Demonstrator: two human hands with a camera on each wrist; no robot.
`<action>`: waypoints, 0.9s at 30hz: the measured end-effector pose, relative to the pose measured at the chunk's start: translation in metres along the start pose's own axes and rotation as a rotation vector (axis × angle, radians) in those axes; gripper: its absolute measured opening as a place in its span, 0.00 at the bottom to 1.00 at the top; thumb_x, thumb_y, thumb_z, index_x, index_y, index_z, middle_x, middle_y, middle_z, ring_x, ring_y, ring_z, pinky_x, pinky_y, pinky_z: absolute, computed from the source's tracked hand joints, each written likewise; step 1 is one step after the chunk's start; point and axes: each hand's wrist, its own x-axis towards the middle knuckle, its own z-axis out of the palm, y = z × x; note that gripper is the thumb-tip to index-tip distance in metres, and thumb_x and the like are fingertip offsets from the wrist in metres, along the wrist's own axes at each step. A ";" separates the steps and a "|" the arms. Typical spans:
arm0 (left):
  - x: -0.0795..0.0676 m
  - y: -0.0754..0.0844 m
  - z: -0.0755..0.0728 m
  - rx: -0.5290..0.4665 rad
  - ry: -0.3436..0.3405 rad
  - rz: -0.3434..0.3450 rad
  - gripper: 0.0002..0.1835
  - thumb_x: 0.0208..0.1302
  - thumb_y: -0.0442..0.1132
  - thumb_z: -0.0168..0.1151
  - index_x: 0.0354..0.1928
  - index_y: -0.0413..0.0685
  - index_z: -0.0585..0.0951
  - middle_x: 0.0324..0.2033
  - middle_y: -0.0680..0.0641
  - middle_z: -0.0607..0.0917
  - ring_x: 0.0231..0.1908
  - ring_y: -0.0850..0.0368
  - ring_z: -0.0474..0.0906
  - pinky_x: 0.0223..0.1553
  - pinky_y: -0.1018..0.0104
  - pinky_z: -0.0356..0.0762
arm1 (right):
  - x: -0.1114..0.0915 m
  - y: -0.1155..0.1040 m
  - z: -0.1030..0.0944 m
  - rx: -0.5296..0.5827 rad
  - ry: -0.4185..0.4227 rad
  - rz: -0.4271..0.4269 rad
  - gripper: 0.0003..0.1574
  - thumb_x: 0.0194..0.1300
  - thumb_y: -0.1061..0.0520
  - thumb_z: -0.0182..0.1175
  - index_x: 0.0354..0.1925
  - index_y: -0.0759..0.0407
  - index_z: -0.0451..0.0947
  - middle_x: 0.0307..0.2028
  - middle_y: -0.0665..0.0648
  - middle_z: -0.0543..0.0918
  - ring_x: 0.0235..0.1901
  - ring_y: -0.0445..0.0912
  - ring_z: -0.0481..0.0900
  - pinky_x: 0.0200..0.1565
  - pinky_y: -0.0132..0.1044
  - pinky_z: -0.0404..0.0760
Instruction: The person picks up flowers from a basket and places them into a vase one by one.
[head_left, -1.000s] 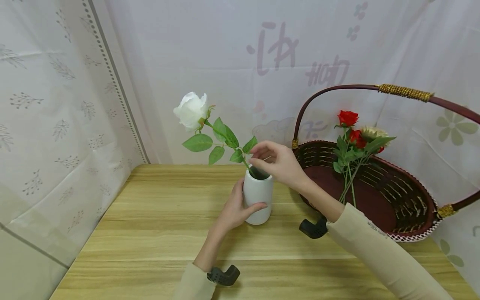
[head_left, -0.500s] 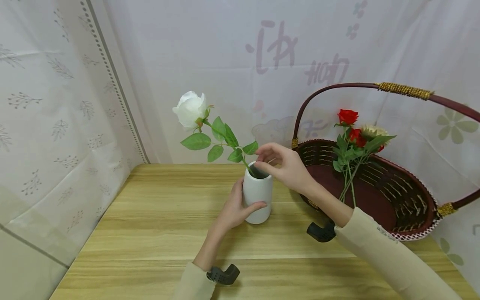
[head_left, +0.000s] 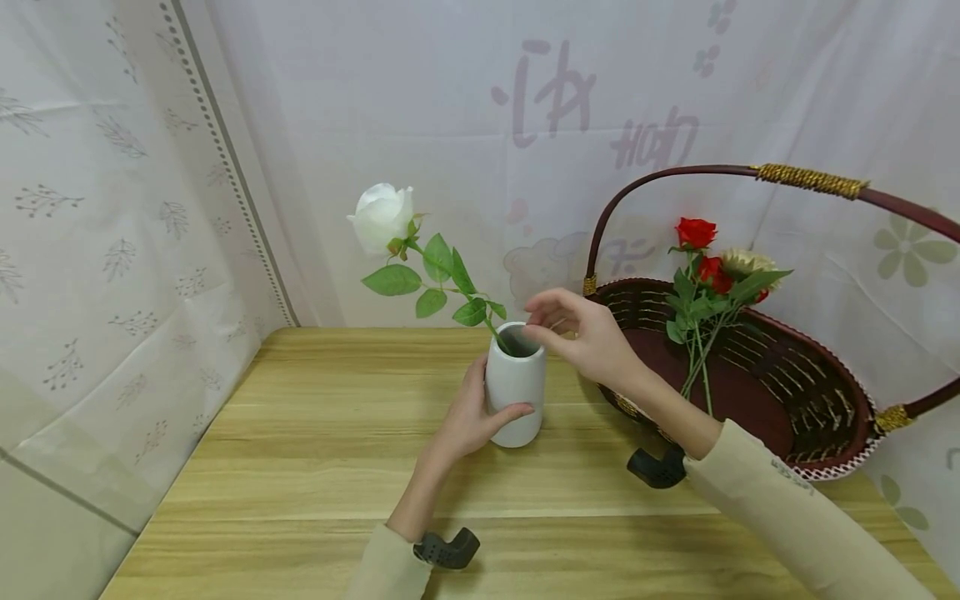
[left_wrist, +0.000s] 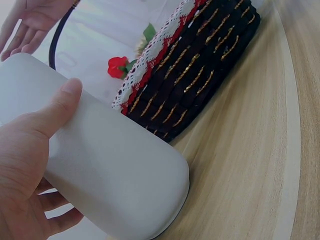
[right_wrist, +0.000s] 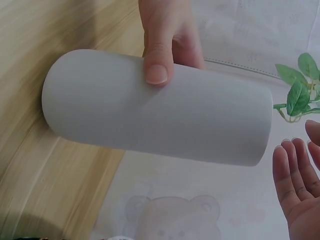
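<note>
A white vase (head_left: 517, 387) stands upright on the wooden table, its mouth facing up. My left hand (head_left: 468, 421) grips its side, with the thumb across the front and the fingers round the back; the left wrist view shows this hold on the vase (left_wrist: 115, 155) closely. One white rose (head_left: 384, 218) leans left out of the mouth, its stem (head_left: 492, 329) against the rim and its lower end hidden inside. Beside the rim on the right, my right hand (head_left: 581, 333) holds nothing; its fingers are loosely bent and apart from the stem.
To the right stands a dark woven basket (head_left: 825, 400) with a tall arched handle (head_left: 675, 175). Several flowers lean in it, among them red roses (head_left: 696, 234) and a pale bloom (head_left: 746, 265). A printed white curtain (head_left: 405, 100) hangs behind the wooden table (head_left: 315, 467).
My right hand has moved away to the right from the rose's stem and leaves. The rose stays leaning in the vase, and my left hand keeps its grip.
</note>
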 end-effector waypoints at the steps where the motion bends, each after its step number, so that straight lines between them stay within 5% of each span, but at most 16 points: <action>1: 0.000 0.000 0.000 0.004 0.001 -0.004 0.53 0.56 0.53 0.77 0.76 0.48 0.56 0.63 0.44 0.70 0.60 0.51 0.72 0.59 0.48 0.72 | -0.001 0.001 -0.001 -0.001 0.004 0.001 0.17 0.67 0.60 0.69 0.53 0.59 0.80 0.42 0.54 0.85 0.41 0.45 0.82 0.42 0.39 0.82; 27: -0.001 0.001 0.000 0.000 0.014 0.002 0.51 0.55 0.52 0.78 0.75 0.47 0.58 0.63 0.44 0.71 0.60 0.49 0.72 0.60 0.47 0.72 | -0.020 0.014 -0.036 -0.093 0.034 0.061 0.16 0.70 0.60 0.65 0.55 0.59 0.78 0.44 0.55 0.84 0.41 0.45 0.82 0.42 0.30 0.80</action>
